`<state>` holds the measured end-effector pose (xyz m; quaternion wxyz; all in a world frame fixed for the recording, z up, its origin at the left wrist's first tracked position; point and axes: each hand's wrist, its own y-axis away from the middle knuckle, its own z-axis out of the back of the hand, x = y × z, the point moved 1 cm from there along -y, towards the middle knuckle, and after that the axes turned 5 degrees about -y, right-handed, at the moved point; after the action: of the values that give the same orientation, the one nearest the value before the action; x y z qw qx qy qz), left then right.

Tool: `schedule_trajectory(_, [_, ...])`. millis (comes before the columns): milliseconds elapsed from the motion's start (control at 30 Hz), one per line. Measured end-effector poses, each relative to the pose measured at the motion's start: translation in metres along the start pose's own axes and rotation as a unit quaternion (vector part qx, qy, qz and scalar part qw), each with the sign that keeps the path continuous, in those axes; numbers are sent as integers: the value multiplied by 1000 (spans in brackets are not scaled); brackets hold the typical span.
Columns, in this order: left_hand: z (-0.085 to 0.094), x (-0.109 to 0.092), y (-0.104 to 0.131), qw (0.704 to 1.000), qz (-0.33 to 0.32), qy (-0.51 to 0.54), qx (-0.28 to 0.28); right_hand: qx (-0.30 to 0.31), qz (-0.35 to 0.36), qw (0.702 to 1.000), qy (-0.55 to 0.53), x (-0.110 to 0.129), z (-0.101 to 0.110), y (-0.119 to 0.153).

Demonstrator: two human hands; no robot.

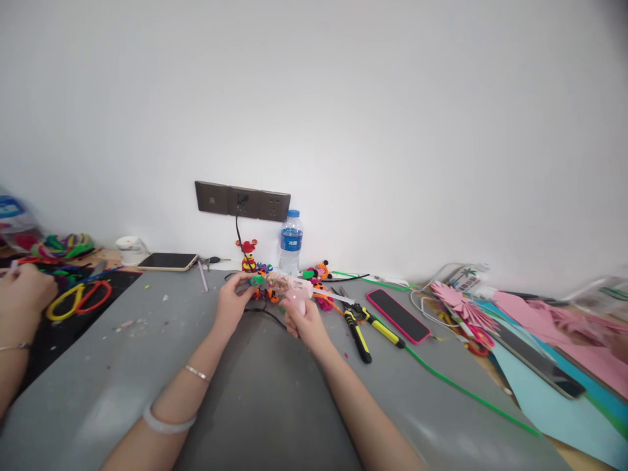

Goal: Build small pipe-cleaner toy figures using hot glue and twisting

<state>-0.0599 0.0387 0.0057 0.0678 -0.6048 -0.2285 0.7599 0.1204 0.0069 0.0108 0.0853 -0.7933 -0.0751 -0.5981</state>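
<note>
My right hand [308, 325] is wrapped round the grip of a pale pink hot glue gun [298, 286]. A whitish glue stick [333, 297] juts from the gun's rear to the right. The nozzle end points left, at a small green fuzzy piece [257, 280] pinched in the fingers of my left hand [234, 297]. Whether nozzle and piece touch, I cannot tell. Just behind my hands stand a red and yellow fuzzy figure [248, 255] and other colourful fuzzy pieces, partly hidden by the gun.
A water bottle [291, 242] stands by the wall under the sockets [243, 201]. Yellow-black pliers [357, 335] and a pink-edged phone [398, 316] lie to the right, before coloured paper [554, 405]. At left are a phone [167, 261], scissors [81, 301] and another person's hand [30, 288].
</note>
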Motion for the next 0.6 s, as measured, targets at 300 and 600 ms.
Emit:
schedule_trajectory(300, [-1,-4,2,1000,26,17,-7,14,-7,1000,11,1,-1,2])
schedule_trajectory(600, [0,-4,3,1000,23,18,-8,31,1,999,30,-1,-1,4])
